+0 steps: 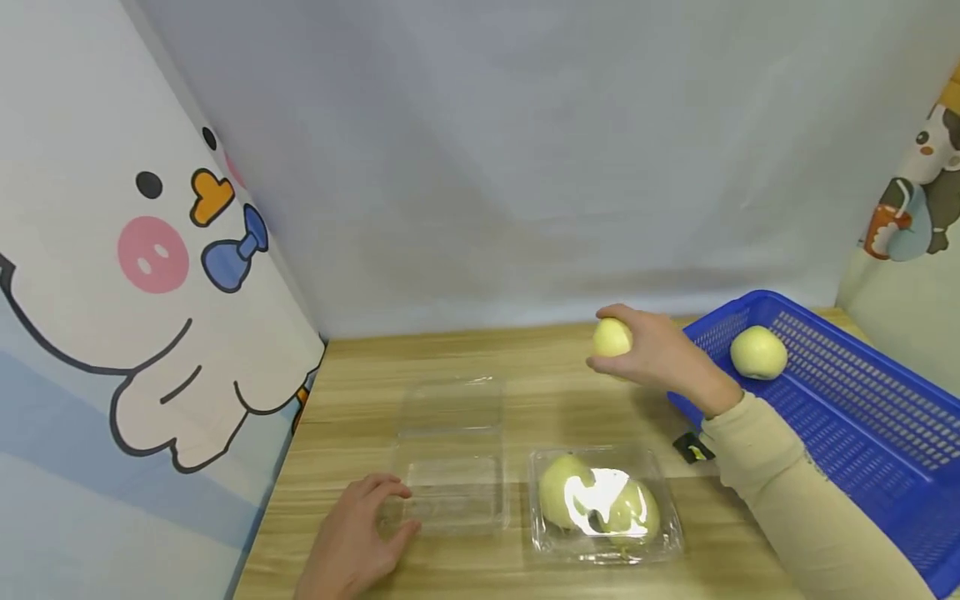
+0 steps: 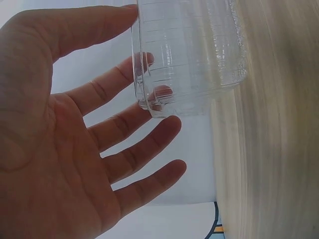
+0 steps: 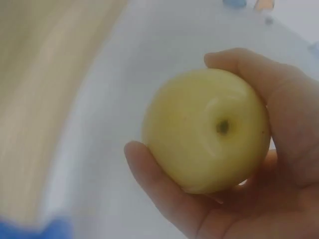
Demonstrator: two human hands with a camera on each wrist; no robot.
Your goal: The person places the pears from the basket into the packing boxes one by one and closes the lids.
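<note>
Left hand: my left hand [image 1: 358,542] lay at the near-left corner of the open clear box [image 1: 452,454]; fingers straight and spread, tips touching its corner, nothing gripped.
Open clear box: empty, lid flung back toward the wall, flat on the wooden table [image 1: 360,392]. In the left wrist view its ribbed wall [image 2: 189,55] sat against my fingertips [image 2: 162,93].
Shut clear box: just right of the open one, a closed box [image 1: 604,502] with pale fruit inside; glare hid how many.
Right hand: my right hand [image 1: 651,352] was above the table, between the boxes and the blue basket [image 1: 862,417], fingers curled round the yellow apple [image 1: 612,337].
Apple, look: smooth, pale yellow-green, glossy, round; its dimpled end [image 3: 223,127] faced the wrist camera. No bruise visible.
Basket: one more apple [image 1: 758,352] lay inside, apart from mine.
Risk 1: smooth skin and a grip from one side; a loosened finger could have let it drop and bruise, in my judgement.
Risk 2: the light box was only touched, not pinned; a knock on its rim could have slid or tipped it.
</note>
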